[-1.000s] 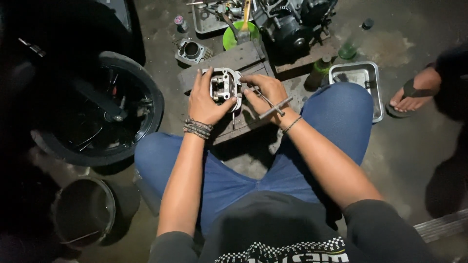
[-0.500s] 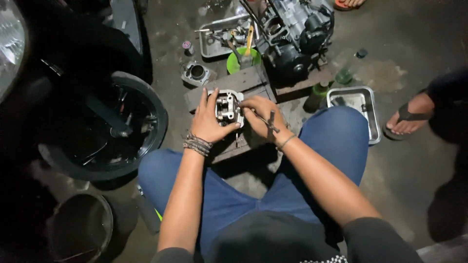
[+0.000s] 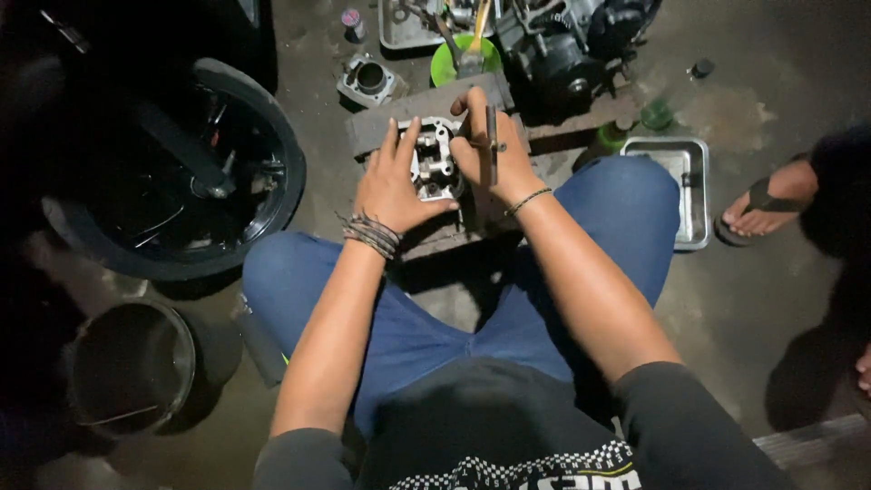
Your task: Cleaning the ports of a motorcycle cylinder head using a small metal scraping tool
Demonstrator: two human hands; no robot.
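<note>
Concrete floor [image 3: 744,299], stained and dim, with a person seated on it, legs in blue jeans spread around a wooden block [image 3: 408,109]. Large black wheel and tyre [image 3: 181,181] lies to the person's left; a round metal bucket [image 3: 132,363] sits nearer the body on the same side. Motorcycle engine [image 3: 562,45] beyond the block, green bowl [image 3: 463,59] beside it, loose cylinder part [image 3: 367,82] left of that. Rectangular metal tray [image 3: 680,186] by the right knee; a bystander's sandalled foot [image 3: 758,204] just past it. Cylinder head [image 3: 434,161] rests on the block. Left hand [image 3: 392,186] lies fingers splayed against its left side, steadying it. Right hand [image 3: 490,150] is closed around a slim T-handled tool [image 3: 492,136]. Since half a second ago the tool has swung from slanting to upright over the head, suggesting it is now being seated on a fastener.
</note>
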